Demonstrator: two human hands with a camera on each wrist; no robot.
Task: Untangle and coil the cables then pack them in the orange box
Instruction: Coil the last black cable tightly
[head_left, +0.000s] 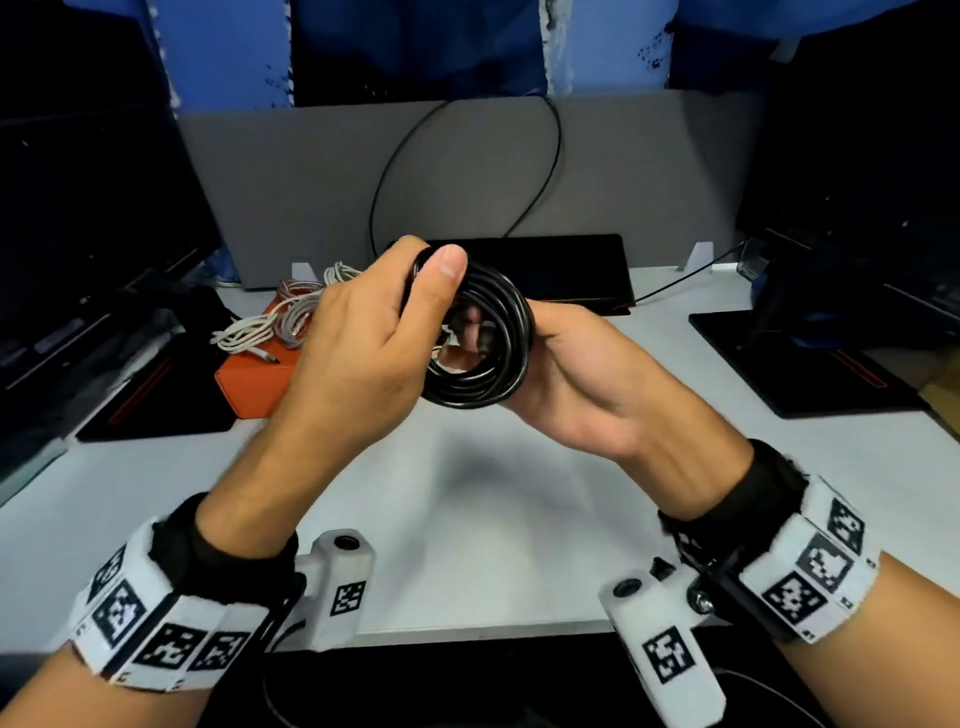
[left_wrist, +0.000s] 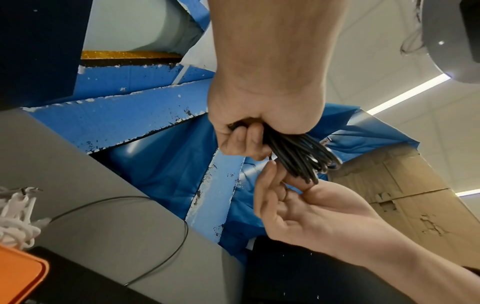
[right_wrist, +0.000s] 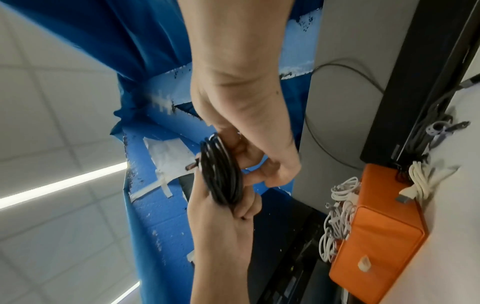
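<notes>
A black cable coil (head_left: 480, 338) is held up above the white table (head_left: 493, 519), wound into a tight ring. My left hand (head_left: 363, 338) grips its left side, thumb pressed over the top strands. My right hand (head_left: 571, 374) cradles the right side, its fingers curled behind and showing through the ring's centre. In the left wrist view the left hand (left_wrist: 249, 123) clamps the bundled coil (left_wrist: 298, 156) while the right hand (left_wrist: 298, 205) pinches it from below. The orange box (head_left: 249, 379) sits at the left with white cables (head_left: 291, 317) heaped on it.
A grey divider panel (head_left: 467, 182) stands at the back with a thin black wire (head_left: 556, 156) looping over it. Black monitor stands (head_left: 789, 364) flank the desk left and right. In the right wrist view the orange box (right_wrist: 376, 236) lies by a dark monitor base (right_wrist: 415, 82).
</notes>
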